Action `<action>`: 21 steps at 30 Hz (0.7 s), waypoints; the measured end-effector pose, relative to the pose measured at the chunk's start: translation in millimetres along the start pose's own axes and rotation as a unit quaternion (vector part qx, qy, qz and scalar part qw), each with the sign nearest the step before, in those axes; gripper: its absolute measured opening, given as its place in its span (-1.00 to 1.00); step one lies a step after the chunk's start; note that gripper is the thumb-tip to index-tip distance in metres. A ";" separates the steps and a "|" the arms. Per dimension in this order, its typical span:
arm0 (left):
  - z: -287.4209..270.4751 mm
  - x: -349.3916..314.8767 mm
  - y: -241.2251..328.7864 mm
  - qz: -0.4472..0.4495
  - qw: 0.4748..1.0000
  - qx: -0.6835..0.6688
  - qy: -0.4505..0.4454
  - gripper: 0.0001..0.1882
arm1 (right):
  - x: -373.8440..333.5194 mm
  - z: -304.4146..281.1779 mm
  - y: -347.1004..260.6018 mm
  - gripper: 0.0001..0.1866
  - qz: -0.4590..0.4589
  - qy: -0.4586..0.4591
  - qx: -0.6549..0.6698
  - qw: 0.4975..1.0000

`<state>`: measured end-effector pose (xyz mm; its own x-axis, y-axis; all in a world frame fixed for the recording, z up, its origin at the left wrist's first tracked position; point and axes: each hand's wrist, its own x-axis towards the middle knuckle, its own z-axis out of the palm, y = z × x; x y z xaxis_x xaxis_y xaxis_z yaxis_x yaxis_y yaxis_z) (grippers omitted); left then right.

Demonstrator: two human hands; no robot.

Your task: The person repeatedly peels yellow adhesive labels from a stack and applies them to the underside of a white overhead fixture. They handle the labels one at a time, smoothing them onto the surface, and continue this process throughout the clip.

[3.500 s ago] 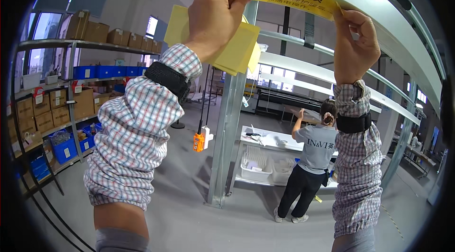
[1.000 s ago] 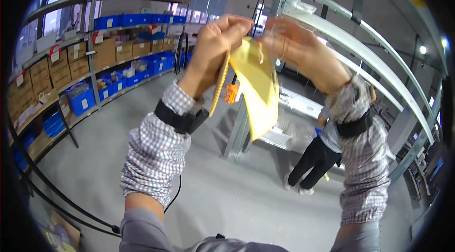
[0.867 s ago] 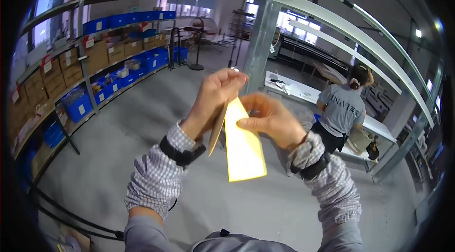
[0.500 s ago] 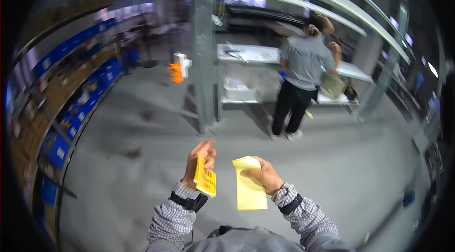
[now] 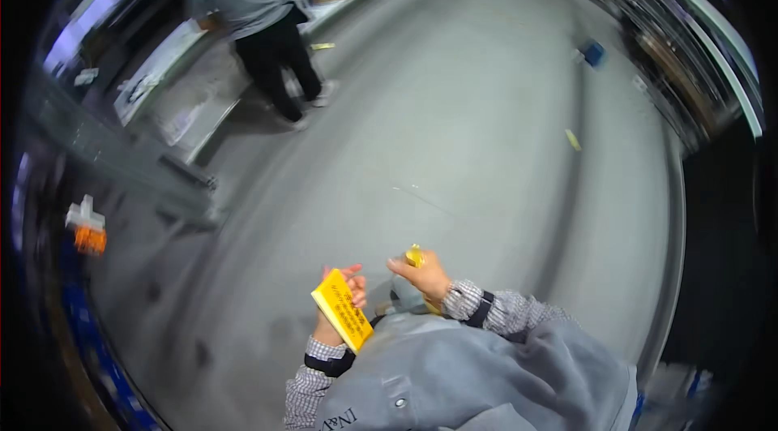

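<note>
My left hand (image 5: pixel 358 288) is closed on a stack of yellow paper slips (image 5: pixel 342 311) with dark print on its face. The stack tilts, its lower end near my grey jacket. To its right, my right hand (image 5: pixel 429 275) grips a yellow paper sheet (image 5: pixel 415 256). Only a small part of that sheet shows above the thumb and a bit below the hand; my fingers hide the rest. The two hands are apart, in front of my body.
At upper left a person (image 5: pixel 255 9) in grey and black stands by a white workbench (image 5: pixel 174 58). A metal post (image 5: pixel 121 151) and an orange-and-white object (image 5: pixel 87 228) are at left. A yellow strip (image 5: pixel 573 140) and a blue object (image 5: pixel 593 54) lie on the floor at right.
My view has swung right, so the person and post now appear farther left. My right hand has turned, and its sheet, earlier broad and flat, is now mostly hidden. Both hands keep hold.
</note>
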<state>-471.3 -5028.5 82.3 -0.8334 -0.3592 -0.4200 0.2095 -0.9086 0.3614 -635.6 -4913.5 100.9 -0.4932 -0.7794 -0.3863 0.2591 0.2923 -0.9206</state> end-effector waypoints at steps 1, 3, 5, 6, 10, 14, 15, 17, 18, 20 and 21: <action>14.7 -4.8 -0.2 -0.007 1.000 0.022 -0.002 -0.37 | -5.5 2.8 -4.4 -0.57 0.019 0.035 0.041 0.998; 17.4 -3.2 -0.6 -0.041 0.999 0.003 -0.017 -0.34 | -11.1 -4.2 -2.0 -0.58 0.009 0.038 0.007 0.999; 30.5 5.8 -0.3 -0.071 0.997 -0.007 -0.008 -0.31 | -13.1 -3.7 -2.0 -0.60 -0.039 0.001 -0.036 0.999; 41.8 8.1 5.5 -0.094 0.995 0.010 -0.035 -0.33 | -11.8 -1.9 -4.7 -0.65 -0.162 0.027 -0.123 0.979; 83.8 7.7 17.7 -0.110 0.983 0.055 -0.133 -0.40 | -31.8 10.4 -67.0 -0.75 -0.213 -0.077 -0.038 0.973; 105.8 9.8 22.2 -0.106 0.974 0.055 -0.193 -0.52 | -31.9 9.4 -107.3 -0.65 -0.221 -0.121 -0.077 0.965; 105.1 7.2 17.4 -0.089 0.982 0.024 -0.164 -0.54 | -32.1 12.7 -109.5 -0.65 -0.183 -0.148 -0.091 0.968; 119.6 -2.9 14.1 -0.036 0.987 0.120 -0.100 -0.56 | -33.2 16.7 -127.2 -0.64 -0.114 -0.193 -0.109 0.968; 119.9 -0.6 15.2 -0.041 0.993 0.100 -0.052 -0.55 | -25.6 19.2 -126.7 -0.70 -0.112 -0.203 -0.101 0.968; 116.6 7.2 25.6 -0.026 0.995 0.060 -0.071 -0.50 | -9.8 22.6 -135.9 -0.78 -0.089 -0.215 -0.093 0.968; 123.6 15.4 35.4 -0.016 0.996 0.043 -0.075 -0.45 | 0.9 21.9 -150.4 -0.80 -0.072 -0.219 -0.092 0.969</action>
<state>-539.9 -5039.8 191.5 -0.9075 -0.2881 -0.3056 0.1416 -0.8950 0.4231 -656.9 -4970.3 240.3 -0.1034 -0.9680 -0.2288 0.0407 0.2257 -0.9733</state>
